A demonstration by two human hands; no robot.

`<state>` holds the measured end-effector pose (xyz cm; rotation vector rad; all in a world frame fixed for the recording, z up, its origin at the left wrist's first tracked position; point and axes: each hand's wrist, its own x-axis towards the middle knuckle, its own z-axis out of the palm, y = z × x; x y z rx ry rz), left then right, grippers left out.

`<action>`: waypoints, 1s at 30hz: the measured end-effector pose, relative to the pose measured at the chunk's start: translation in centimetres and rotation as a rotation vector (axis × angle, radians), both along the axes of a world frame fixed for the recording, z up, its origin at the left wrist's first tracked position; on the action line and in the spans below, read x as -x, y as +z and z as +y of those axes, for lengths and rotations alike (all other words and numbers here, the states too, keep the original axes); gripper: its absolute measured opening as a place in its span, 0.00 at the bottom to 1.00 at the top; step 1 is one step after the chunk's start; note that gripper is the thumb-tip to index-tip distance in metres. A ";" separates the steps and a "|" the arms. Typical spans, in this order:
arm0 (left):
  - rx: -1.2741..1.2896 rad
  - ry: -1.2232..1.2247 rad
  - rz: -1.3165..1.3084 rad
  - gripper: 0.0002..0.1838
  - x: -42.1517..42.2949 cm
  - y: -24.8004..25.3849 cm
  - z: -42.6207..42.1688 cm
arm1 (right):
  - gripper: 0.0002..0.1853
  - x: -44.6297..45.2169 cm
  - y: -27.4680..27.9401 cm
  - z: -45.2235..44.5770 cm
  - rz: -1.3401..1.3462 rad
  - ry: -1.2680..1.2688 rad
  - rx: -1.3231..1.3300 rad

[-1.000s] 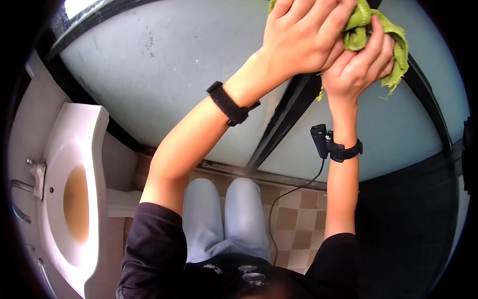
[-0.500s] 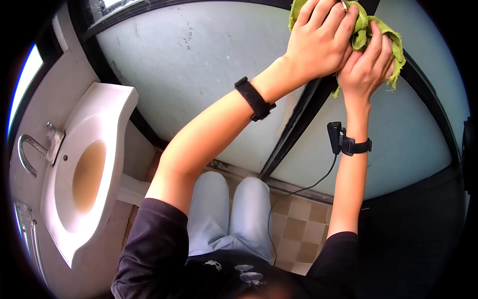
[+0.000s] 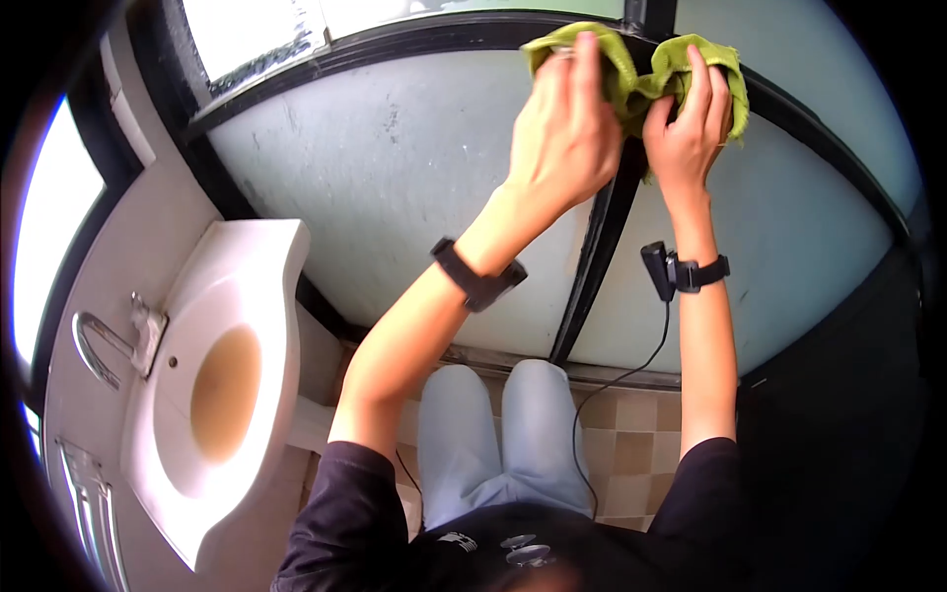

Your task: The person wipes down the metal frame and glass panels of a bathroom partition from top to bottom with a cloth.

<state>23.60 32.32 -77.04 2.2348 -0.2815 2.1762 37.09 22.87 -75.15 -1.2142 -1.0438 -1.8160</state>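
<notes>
A green cloth (image 3: 631, 79) is bunched against the black frame at the top of the frosted panels, spread between both hands. My left hand (image 3: 570, 133) grips its left part, fingers pointing up, slightly blurred by motion. Around the cloth's right part are the fingers of my right hand (image 3: 691, 128), which presses it near the frame's junction. A black strap (image 3: 476, 276) circles my left forearm. On my right wrist sits a black band with a small device (image 3: 659, 271) and a cable hanging down.
At the left stands a white washbasin (image 3: 271, 326) holding brownish water, with a metal tap (image 3: 99, 345) on its wall side. Frosted panels (image 3: 395, 168) in black framing rise ahead. Checkered floor tiles (image 3: 631, 454) show below. A dark surface (image 3: 838, 414) lies at the right.
The camera view has shifted, so more basin and window show. Both hands and the cloth appear lower and further left, and my left hand has turned more upright with the cloth opened out above it.
</notes>
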 end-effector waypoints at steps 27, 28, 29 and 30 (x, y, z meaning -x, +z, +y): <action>-0.026 0.464 0.053 0.36 -0.6 -7.1 13.8 | 0.34 4.1 -9.6 12.5 0.376 0.117 0.039; -0.038 0.442 0.049 0.36 -0.5 -6.6 14.0 | 0.33 4.2 -9.5 12.4 0.381 0.069 0.027; -0.029 0.437 0.028 0.36 -0.5 -6.2 14.4 | 0.33 4.6 -9.1 12.5 0.384 0.070 0.029; -0.021 0.428 0.011 0.36 -0.2 -6.1 14.8 | 0.33 5.2 -8.8 12.7 0.373 -0.027 0.060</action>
